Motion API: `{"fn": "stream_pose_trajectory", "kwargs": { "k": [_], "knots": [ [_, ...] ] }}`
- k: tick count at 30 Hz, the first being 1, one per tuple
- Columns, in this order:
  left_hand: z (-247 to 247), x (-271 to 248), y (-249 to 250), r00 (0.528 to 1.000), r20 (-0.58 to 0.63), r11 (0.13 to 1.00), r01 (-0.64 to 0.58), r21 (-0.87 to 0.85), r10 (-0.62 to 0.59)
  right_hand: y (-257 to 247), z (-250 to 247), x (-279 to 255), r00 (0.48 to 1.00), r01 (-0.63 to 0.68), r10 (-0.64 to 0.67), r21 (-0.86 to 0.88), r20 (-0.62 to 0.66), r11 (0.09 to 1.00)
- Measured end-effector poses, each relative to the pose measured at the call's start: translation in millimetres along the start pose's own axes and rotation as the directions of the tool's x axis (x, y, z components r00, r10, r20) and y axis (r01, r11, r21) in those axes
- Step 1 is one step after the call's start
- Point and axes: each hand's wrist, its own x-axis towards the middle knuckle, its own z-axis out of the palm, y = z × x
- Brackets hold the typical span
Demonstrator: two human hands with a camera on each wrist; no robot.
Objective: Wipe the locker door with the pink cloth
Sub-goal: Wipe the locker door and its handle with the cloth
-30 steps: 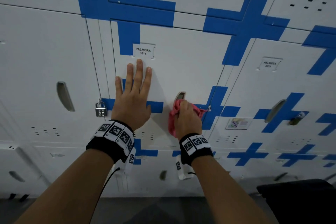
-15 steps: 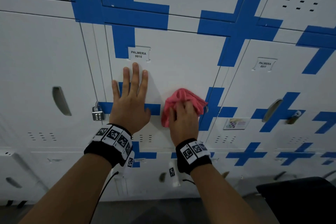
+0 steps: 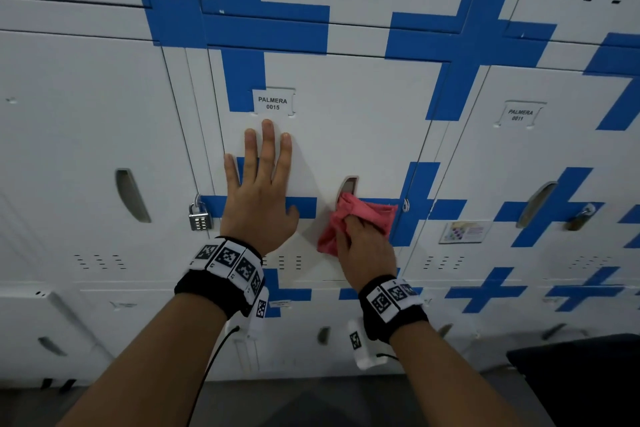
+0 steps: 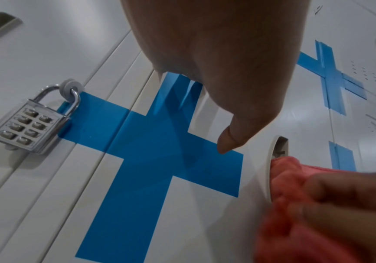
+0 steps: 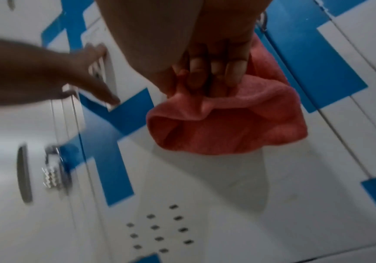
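The white locker door (image 3: 363,128) marked PALMERA 0015 has blue tape crosses on it. My left hand (image 3: 258,191) lies flat against it with straight fingers, just under the name label (image 3: 273,103). My right hand (image 3: 363,246) grips the bunched pink cloth (image 3: 360,218) and presses it on the door just below the recessed handle slot (image 3: 348,188). In the right wrist view my curled fingers (image 5: 214,71) hold the pink cloth (image 5: 238,128), which hangs in a loose fold. The left wrist view shows my thumb (image 4: 234,138) above the tape and the pink cloth (image 4: 295,195) at the slot.
A silver keypad padlock (image 3: 200,218) hangs on the neighbouring door to the left. The locker to the right carries a label (image 3: 517,114), a sticker (image 3: 465,231) and a brass padlock (image 3: 580,218). Vent holes (image 3: 282,262) sit below my hands. A dark object (image 3: 581,378) stands low right.
My right hand has drawn the pink cloth down and rightward, uncovering the handle slot it hid half a second ago. The left hand stays flat on the door.
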Motion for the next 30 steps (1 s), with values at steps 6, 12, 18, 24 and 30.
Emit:
{"fn": "stream_pose_trajectory", "kwargs": {
  "k": [6, 12, 18, 24, 30],
  "knots": [
    [-0.4, -1.2, 2.8, 1.000, 0.005, 1.000, 0.003, -0.013, -0.003, -14.7, -4.6, 13.4, 0.994, 0.003, 0.018, 0.198, -0.104, 0.980],
    [-0.9, -0.2, 0.0, 1.000, 0.019, 1.000, 0.006, -0.028, -0.005, -25.6, 10.4, 18.8, 0.983, 0.004, 0.056, 0.326, -0.175, 0.945],
    [2.7, -1.4, 1.1, 1.000, 0.012, 1.000, -0.009, -0.018, 0.009, -18.0, 13.1, 12.8, 0.993, -0.025, 0.033, 0.077, -0.111, 0.997],
    [3.3, -1.4, 1.9, 1.000, 0.006, 1.000, 0.003, -0.014, -0.003, -0.2, 17.3, -4.6, 0.997, 0.071, -0.068, -0.146, 0.023, 0.987],
    [-2.8, -2.6, -0.3, 1.000, 0.006, 1.000, -0.008, 0.001, 0.008, -3.6, 8.8, 1.2, 0.996, 0.083, -0.074, -0.178, 0.057, 0.980]
  ]
}}
